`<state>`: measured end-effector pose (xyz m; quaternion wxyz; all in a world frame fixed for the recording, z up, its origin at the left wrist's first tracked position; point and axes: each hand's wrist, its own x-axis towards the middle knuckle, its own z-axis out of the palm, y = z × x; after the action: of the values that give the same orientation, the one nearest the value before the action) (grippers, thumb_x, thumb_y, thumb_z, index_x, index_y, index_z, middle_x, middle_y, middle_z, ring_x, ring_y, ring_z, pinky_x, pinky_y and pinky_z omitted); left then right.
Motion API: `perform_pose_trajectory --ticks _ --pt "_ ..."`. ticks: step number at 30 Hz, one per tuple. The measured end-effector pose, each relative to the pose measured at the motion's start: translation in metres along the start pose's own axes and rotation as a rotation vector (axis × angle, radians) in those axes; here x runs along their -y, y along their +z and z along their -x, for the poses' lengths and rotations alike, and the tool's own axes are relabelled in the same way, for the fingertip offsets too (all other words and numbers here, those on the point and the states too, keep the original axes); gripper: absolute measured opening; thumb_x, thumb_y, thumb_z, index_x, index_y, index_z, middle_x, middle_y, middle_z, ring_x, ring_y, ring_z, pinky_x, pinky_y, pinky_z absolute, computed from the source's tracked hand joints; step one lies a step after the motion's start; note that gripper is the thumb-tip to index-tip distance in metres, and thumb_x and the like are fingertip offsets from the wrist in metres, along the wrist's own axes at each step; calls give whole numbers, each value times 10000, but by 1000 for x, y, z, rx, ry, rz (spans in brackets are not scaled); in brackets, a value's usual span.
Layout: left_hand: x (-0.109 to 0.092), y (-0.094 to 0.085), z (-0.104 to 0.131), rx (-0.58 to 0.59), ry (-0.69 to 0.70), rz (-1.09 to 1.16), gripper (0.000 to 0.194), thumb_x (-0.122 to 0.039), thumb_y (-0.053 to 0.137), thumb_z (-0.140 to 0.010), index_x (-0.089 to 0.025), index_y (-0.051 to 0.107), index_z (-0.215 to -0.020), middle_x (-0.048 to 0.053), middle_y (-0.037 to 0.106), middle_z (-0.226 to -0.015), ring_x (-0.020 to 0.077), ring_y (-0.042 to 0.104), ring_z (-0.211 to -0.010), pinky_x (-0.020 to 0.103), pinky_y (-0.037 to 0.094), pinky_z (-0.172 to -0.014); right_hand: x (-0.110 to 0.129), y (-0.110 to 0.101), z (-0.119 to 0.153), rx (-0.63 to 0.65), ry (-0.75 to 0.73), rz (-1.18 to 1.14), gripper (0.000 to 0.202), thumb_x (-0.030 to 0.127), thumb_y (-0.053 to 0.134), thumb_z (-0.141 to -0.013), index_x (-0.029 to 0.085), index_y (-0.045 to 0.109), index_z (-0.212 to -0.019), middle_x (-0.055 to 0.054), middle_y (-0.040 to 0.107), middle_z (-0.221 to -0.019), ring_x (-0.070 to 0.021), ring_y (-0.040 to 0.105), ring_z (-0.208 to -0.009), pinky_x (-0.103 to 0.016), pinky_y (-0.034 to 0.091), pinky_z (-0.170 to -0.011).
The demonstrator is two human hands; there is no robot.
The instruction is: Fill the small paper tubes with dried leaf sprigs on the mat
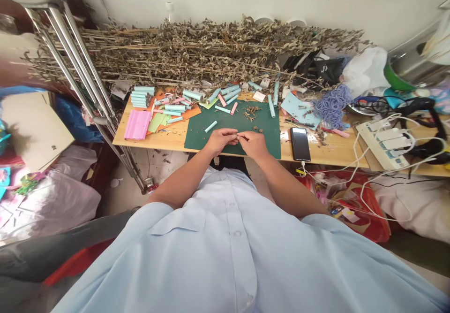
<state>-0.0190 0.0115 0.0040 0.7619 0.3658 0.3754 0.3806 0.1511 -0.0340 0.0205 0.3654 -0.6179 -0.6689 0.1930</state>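
My left hand (222, 139) and my right hand (253, 143) meet over the front part of a green cutting mat (200, 140). The fingertips of both are pinched together at one spot; whatever lies between them is too small to make out. Just beyond my left hand a thin light-blue paper roll (211, 126) rests on the mat. Farther back are crumbled dry leaves (251, 111), a pink paper roll (234, 108) and another blue roll (222, 109). Several more blue rolls (230, 90) are scattered along the mat's back edge.
Dried plant stalks (197, 50) lie along the wall. Pink paper (138, 125) and stacked blue rolls (142, 98) are at left, near metal crutches (79, 55). At right are a phone (300, 144) on a cable, purple yarn (332, 106) and a power strip (383, 144).
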Motion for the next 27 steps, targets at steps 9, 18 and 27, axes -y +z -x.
perform_pose_trajectory --ticks 9,18,27 --pt "-2 2 0 -12 -30 -73 315 -219 935 -715 -65 732 -901 53 744 -705 136 708 -621 300 619 -711 3 0 2 10 -32 62 172 209 634 -848 227 801 -809 -49 788 -828 -206 702 -761 -327 555 -771" --pt "-1 1 1 4 5 -70 328 -265 924 -734 -76 716 -902 51 741 -721 138 722 -637 259 597 -666 -1 8 3 -15 349 -421 179 367 729 -761 220 806 -828 -21 758 -698 -208 717 -654 -349 603 -683" --pt "-1 1 4 8 17 -60 340 -274 924 -710 -84 722 -906 54 753 -756 136 721 -644 275 600 -695 -6 16 2 -18 507 -768 227 374 825 -645 201 780 -784 8 709 -640 -146 647 -564 -312 600 -622"
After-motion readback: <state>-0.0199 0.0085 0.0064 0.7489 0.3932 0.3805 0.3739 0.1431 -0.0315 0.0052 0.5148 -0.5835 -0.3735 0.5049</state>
